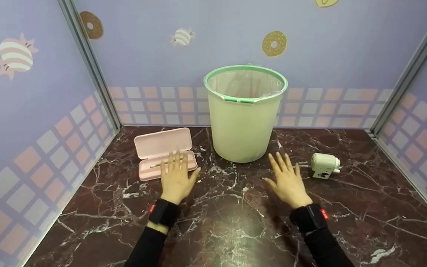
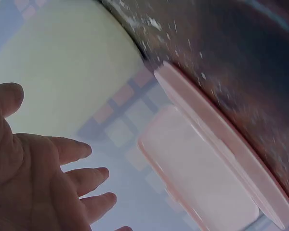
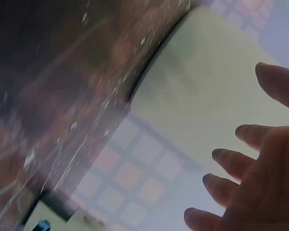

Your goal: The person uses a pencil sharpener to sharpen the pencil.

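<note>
The open pink case (image 1: 163,144), a pencil (image 1: 158,164) inside, sits on the worktop (image 1: 221,230), partly beneath the straight, spread fingers of the left hand (image 1: 177,180). The right hand's (image 1: 289,182) fingers are likewise straight and parted; the green sharpener (image 1: 324,165) stands to their right, and the bin (image 1: 245,126) beyond, between both sets of fingers.

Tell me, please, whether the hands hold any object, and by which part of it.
Nothing is held. The left hand spreads its fingers near the pencil case, the right hand near the bin.
</note>
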`<state>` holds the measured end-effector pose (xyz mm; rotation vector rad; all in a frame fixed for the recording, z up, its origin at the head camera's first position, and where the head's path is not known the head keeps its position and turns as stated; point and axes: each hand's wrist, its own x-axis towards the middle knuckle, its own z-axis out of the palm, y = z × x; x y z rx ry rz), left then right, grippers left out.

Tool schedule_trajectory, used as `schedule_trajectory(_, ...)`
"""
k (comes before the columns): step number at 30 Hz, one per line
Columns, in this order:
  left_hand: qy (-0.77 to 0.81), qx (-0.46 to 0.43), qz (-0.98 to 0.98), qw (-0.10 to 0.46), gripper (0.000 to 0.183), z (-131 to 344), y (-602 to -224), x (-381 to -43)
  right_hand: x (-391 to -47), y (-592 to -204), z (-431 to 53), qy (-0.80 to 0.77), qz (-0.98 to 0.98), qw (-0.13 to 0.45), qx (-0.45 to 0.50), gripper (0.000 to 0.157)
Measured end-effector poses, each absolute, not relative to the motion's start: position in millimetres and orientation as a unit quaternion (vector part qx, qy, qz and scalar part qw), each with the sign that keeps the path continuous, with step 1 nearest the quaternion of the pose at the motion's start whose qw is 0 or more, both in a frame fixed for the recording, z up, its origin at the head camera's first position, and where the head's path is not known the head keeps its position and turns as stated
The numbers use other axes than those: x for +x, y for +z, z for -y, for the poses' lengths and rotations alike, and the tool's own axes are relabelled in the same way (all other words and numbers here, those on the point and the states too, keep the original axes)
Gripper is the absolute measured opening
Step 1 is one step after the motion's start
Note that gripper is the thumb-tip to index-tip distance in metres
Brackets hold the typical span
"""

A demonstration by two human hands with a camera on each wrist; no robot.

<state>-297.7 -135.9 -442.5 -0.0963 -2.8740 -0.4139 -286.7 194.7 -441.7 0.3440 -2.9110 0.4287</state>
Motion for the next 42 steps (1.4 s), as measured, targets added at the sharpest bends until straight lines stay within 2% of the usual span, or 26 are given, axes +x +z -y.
schedule_trajectory(11,-0.226,0.03,0.97,0.083,0.076,192,-434,-306,-291,-448,-117,0.171,0.961,0.072,0.205,0.076)
schedule_trajectory(19,-0.279,0.038,0.959,0.044,0.082,226,-431,-311,-314,-445,-57,0.34,0.897,-0.025,0.281,0.075)
schedule_trajectory(29,-0.295,0.051,0.954,-0.024,0.086,250,-438,-309,-349,-451,-6,0.531,0.819,-0.155,0.155,0.073)
schedule_trajectory(33,-0.302,0.04,0.952,-0.023,0.086,254,-443,-313,-360,-454,6,0.61,0.761,-0.19,0.116,0.074)
schedule_trajectory(36,-0.305,0.028,0.952,-0.013,0.085,254,-446,-313,-366,-463,14,0.629,0.745,-0.195,0.102,0.076)
schedule_trajectory(42,-0.304,0.045,0.951,-0.027,0.087,252,-450,-311,-412,-527,30,0.632,0.744,-0.156,0.15,0.098)
